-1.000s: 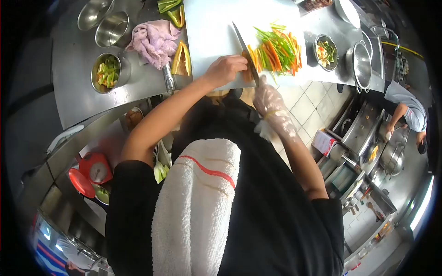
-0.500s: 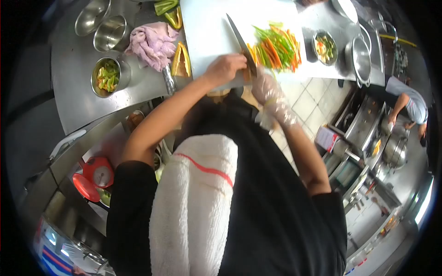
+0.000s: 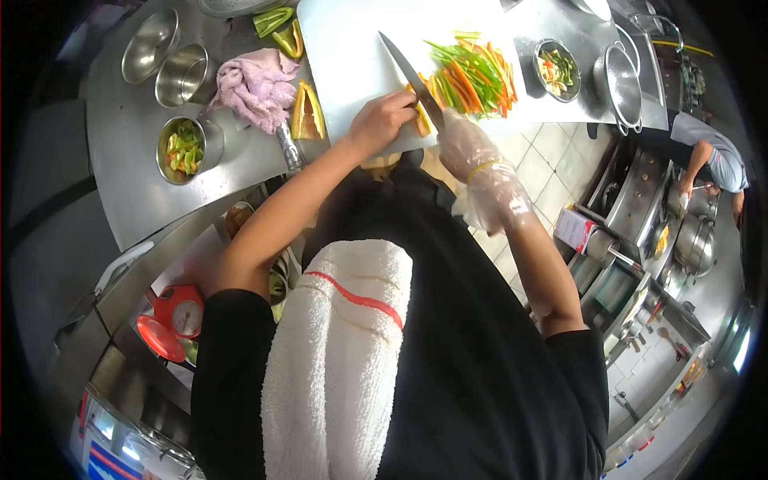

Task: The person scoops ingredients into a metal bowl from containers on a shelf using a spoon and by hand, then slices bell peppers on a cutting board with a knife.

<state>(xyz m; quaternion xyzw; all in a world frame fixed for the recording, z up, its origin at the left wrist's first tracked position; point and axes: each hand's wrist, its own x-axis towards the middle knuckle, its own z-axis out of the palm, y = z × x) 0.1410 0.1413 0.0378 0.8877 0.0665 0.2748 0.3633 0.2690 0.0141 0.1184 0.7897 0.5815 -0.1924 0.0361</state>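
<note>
My right hand [image 3: 470, 150], in a clear plastic glove with a yellow band at the wrist, is closed round the handle of a kitchen knife [image 3: 402, 66]. The blade points away from me, over a white cutting board [image 3: 342, 56]. Left of the blade, my bare left hand [image 3: 382, 122] has its curled fingers on an orange-yellow bell pepper piece [image 3: 422, 120] near the board's front edge. A pile of green and orange pepper strips [image 3: 476, 78] lies to the right of the knife. The glove and my fingers hide the knife handle and part of the pepper piece.
Pepper pieces [image 3: 308, 114] and a pink cloth [image 3: 256, 84] lie left of the board. Beside them stand a steel pot of cut peppers [image 3: 182, 150] and steel bowls [image 3: 150, 46]. At right are a bowl of vegetables [image 3: 558, 70], a colander [image 3: 620, 86] and another person [image 3: 708, 152].
My view has shifted slightly, so the board and strips sit further left. The knife remains in my right hand, and more of the pepper piece shows beside the blade.
</note>
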